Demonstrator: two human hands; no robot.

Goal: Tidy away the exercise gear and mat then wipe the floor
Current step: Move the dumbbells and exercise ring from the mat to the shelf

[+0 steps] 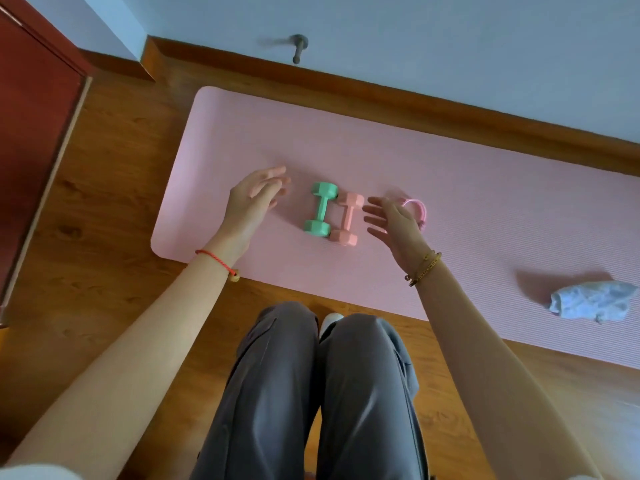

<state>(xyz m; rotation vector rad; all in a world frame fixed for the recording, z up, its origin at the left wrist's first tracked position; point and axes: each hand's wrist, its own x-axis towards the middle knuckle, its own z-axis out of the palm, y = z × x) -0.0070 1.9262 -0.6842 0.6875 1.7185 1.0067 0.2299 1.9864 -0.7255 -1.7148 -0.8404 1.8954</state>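
Hovering over the pink mat (381, 147), both hands are spread with fingers straight and relaxed, and neither holds anything. The left hand (254, 199) sits left of the green dumbbell (321, 209), clearly apart from it, palm turned toward it. The right hand (394, 223) is just right of the pink dumbbell (346, 218), its fingertips close to the handle. Whether they touch it cannot be told.

The two dumbbells lie side by side on the mat, handles running near to far, their end weights touching. Behind the right hand a pink looped piece of gear (417, 209) rests on the mat, partly covered by the hand. A crumpled white cloth (588, 301) lies on the mat well to the right, near its near edge.

The gold bracelet (424, 268) on the right wrist carries small marks too fine to read. A red cord bracelet (216, 259) with a bead circles the left wrist.

The mat lies flat on the wooden floor (114, 188), its far edge near the brown skirting (381, 95). Grey trousers (311, 393) fill the near middle, just short of the mat's near edge. A dark red door (31, 116) stands at far left.
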